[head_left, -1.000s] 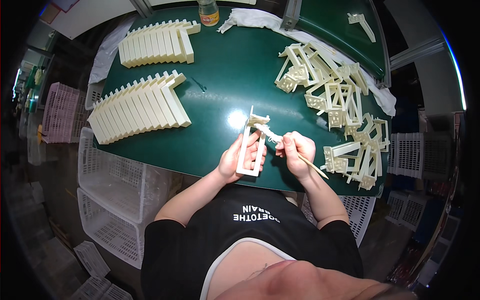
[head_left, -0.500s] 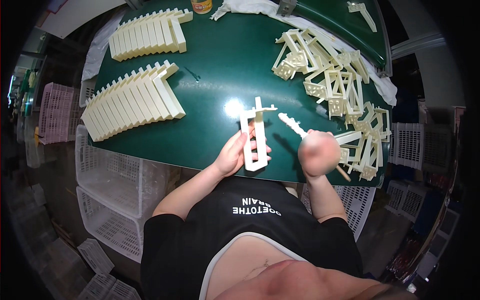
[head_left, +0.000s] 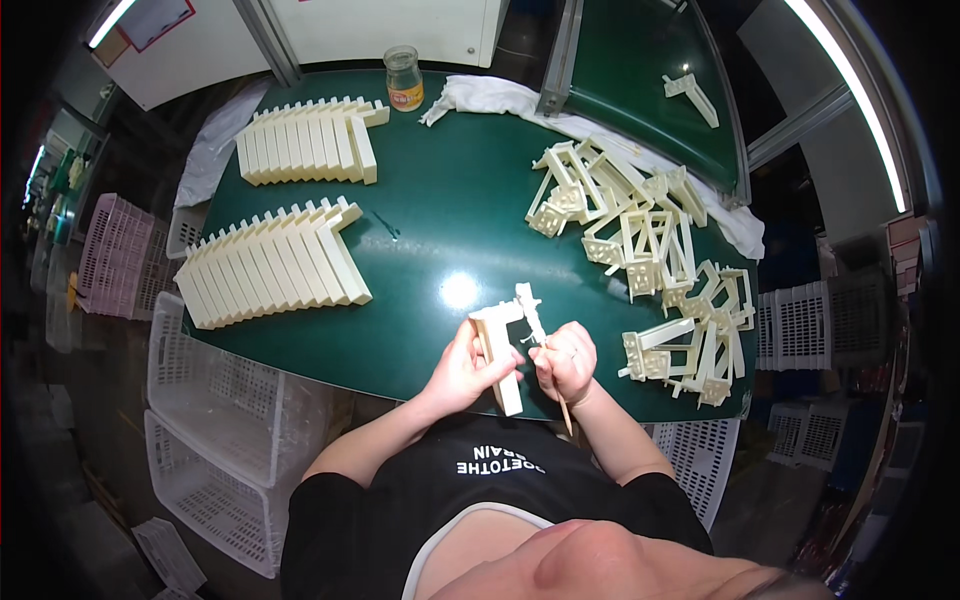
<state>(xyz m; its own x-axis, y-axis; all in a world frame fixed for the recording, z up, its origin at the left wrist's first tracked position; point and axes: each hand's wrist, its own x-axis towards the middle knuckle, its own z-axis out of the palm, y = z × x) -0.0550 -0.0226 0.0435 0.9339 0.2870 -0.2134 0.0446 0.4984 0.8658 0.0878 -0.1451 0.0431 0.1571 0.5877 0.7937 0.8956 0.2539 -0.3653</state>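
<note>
My left hand (head_left: 457,374) is closed around a cream plastic frame part (head_left: 498,358), held upright near the front edge of the green table (head_left: 430,260). The part is narrow and long, with a bracket at its top. In my right hand (head_left: 568,362) is a thin wooden stick with a white, fluffy wrapped tip, a large swab (head_left: 528,308). Its tip lies against or just beside the top of the part; I cannot tell if they touch. The stick's bare end pokes out below my fist.
Two neat rows of cream parts, a far row (head_left: 305,145) and a near row (head_left: 275,265), stand at left. Loose cream frames (head_left: 645,250) are heaped at right. A glass jar (head_left: 404,75) and white cloth (head_left: 490,97) lie at the back. White crates (head_left: 215,400) stand below the table.
My right hand has moved left, bringing the swab from apart to the top of the part. The part has turned in my left hand. The view has tilted to show more of the far side.
</note>
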